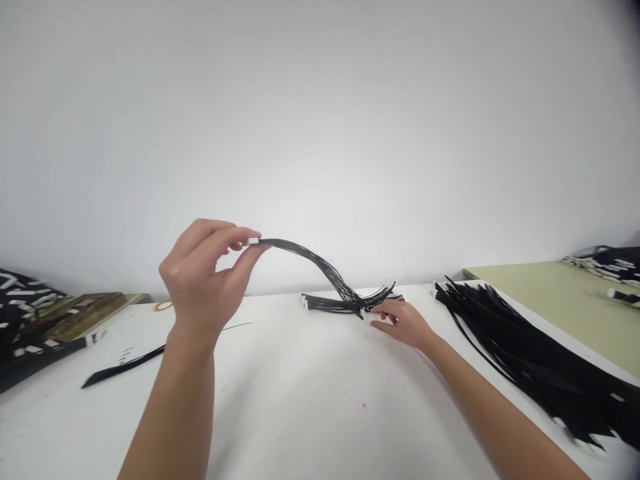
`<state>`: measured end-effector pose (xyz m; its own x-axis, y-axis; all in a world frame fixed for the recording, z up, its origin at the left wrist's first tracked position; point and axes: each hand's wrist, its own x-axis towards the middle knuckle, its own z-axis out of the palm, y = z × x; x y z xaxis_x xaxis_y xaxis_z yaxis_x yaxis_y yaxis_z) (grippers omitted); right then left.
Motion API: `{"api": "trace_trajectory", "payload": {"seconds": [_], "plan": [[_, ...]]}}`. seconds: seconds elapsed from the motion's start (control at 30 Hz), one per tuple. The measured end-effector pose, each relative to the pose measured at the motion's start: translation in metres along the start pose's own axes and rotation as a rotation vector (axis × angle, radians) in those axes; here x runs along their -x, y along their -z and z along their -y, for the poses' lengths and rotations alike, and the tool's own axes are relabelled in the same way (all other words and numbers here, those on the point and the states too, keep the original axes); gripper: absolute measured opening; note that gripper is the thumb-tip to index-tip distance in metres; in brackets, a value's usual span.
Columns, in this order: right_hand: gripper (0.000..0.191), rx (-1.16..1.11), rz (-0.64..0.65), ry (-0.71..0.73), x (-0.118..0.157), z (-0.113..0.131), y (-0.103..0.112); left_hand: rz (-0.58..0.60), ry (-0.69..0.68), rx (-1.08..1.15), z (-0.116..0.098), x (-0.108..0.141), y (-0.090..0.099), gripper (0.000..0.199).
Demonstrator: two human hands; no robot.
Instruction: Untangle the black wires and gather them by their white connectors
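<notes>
My left hand [210, 273] is raised in front of the wall, thumb and fingers pinching a small white connector [253, 241]. From that connector a bundle of thin black wires [310, 257] arches down to the right, its strands spreading toward the tabletop. Close to the bundle's lower end is my right hand [400, 322], low over the table. Its thumb and forefinger are apart, just right of a small white piece [363, 312]; whether they touch it I cannot tell. Under and behind these wires lie more black wire bundles [330, 304] with white ends.
A large heap of black wire bundles [530, 347] covers the right of the white table [300, 400]. At left are more bundles [45, 360], a single black strip [123, 369] and a yellow ring [163, 306]. Further wires [610, 263] rest on a greenish board [540, 287]. A wall stands behind.
</notes>
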<state>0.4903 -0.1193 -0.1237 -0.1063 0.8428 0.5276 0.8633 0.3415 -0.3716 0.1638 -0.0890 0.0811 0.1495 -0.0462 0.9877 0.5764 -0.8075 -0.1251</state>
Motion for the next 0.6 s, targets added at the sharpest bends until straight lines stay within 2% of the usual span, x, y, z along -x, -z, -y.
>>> {"api": "trace_trajectory", "payload": {"seconds": [0.23, 0.43, 0.6], "plan": [[0.033, 0.012, -0.075, 0.061, 0.000, 0.008, 0.001, 0.031, 0.106, -0.088, -0.008, 0.000, 0.006, 0.018], [0.032, 0.038, -0.116, 0.096, 0.001, 0.015, -0.001, -0.001, 0.133, -0.132, -0.008, 0.001, 0.006, 0.013], [0.029, 0.076, -0.202, 0.087, 0.001, 0.019, -0.004, -0.020, 0.138, -0.112, -0.011, 0.001, 0.006, 0.012]]}}
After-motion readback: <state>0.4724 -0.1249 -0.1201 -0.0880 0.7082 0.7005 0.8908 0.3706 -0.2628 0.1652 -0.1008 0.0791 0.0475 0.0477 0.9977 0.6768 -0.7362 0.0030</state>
